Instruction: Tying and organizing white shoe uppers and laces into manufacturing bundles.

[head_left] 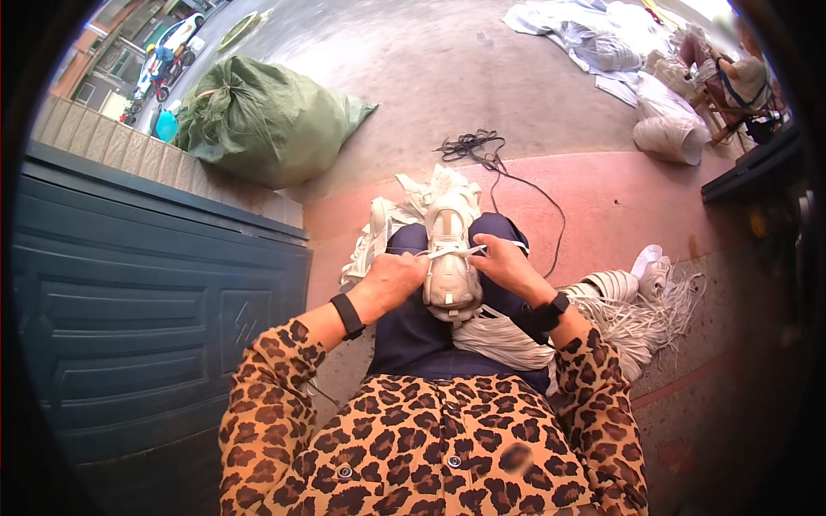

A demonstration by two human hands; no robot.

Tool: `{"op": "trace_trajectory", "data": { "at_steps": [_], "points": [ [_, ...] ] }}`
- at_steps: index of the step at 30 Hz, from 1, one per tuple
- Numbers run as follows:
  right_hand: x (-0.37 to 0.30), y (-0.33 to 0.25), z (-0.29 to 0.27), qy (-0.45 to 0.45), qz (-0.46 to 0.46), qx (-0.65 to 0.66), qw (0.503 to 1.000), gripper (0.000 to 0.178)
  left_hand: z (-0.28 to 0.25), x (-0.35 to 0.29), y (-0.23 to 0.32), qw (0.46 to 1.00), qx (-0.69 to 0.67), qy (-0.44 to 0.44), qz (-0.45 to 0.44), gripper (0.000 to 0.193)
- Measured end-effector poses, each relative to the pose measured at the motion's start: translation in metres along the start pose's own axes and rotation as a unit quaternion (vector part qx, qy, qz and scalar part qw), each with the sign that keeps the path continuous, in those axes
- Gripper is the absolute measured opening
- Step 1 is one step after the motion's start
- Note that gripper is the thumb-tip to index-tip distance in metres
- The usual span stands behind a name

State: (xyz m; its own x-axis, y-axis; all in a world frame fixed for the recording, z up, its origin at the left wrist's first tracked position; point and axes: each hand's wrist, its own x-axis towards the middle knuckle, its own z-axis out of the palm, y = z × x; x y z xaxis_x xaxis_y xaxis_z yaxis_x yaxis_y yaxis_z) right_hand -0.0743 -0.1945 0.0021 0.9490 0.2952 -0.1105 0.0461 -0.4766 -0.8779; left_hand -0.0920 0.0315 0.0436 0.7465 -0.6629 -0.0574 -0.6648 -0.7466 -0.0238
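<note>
Both hands pinch white lace (447,251) over sneaker (452,258): left hand (391,284); right hand (508,268); green sack (267,116) tied, stuffed.

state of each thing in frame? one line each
left hand: closed on the lace, at the shoe's side
right hand: closed on the lace, at the shoe's other side
white sneaker: on the lap, toe away, being laced
white lace: pulled taut across the shoe
lace bundle: loose heap, on the ground
green sack: full, tied shut
black cord: tangled, on the ground
</note>
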Motion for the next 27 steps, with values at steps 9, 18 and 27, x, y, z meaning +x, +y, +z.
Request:
{"op": "trace_trajectory", "data": {
  "at_steps": [9,18,27],
  "points": [
    [-0.026,-0.013,0.021,0.016,-0.105,-0.246,0.963,0.024,0.031,-0.008,0.011,0.947,-0.151,0.039,-0.283,0.017],
    [-0.006,-0.036,0.038,0.071,-0.115,-0.176,0.975,0.012,0.046,0.010,-0.002,0.875,-0.329,0.148,-0.322,0.019],
    [0.015,-0.015,0.084,0.100,-0.140,-0.309,0.935,0.006,0.050,0.005,0.012,0.867,-0.359,0.160,-0.308,0.017]
  ]
}}
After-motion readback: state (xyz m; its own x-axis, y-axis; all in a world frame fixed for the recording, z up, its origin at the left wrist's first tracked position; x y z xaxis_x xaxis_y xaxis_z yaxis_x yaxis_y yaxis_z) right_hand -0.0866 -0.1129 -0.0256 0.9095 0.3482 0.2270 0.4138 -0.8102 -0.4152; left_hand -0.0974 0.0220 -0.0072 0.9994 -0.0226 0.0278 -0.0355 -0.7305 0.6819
